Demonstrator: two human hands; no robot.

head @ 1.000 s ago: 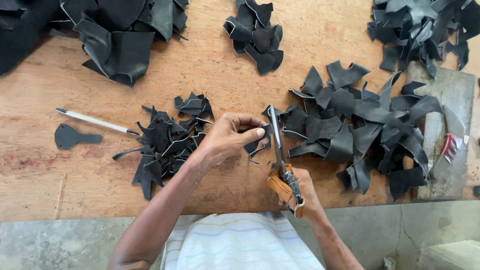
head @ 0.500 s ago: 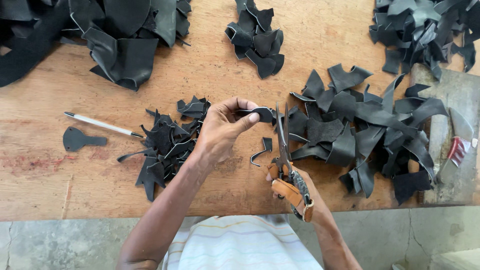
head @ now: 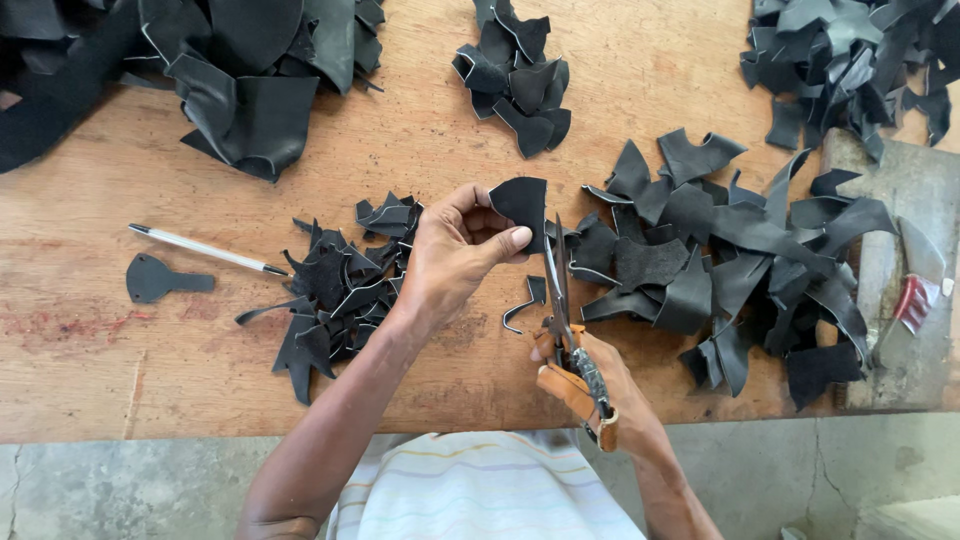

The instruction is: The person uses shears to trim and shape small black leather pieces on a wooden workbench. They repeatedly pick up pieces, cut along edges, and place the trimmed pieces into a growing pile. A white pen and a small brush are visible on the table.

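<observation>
1. The left hand is pinched shut on a small black leather piece, thumb on the near face and fingers behind it, holding it up off the wooden table near the scene's middle.
2. The right hand is closed around the tan-wrapped handles of a pair of scissors. It sits nearer to the person than the left hand and slightly to the right of it.
3. The scissors' long axis runs near-to-far, with the tips pointing away from the person toward the leather piece. The blades look nearly together, though how far they are parted is hard to tell.
4. The leather piece lies just beyond and a touch left of the blade tips, so it is far from the right hand and directly in the left hand's grip. Its right edge stands beside the line of the blades.
5. A thin curled black offcut lies on the table just left of the blades, between the two hands.
6. To the left lies a heap of small black scraps; to the right, a larger spread of black cut pieces.
</observation>
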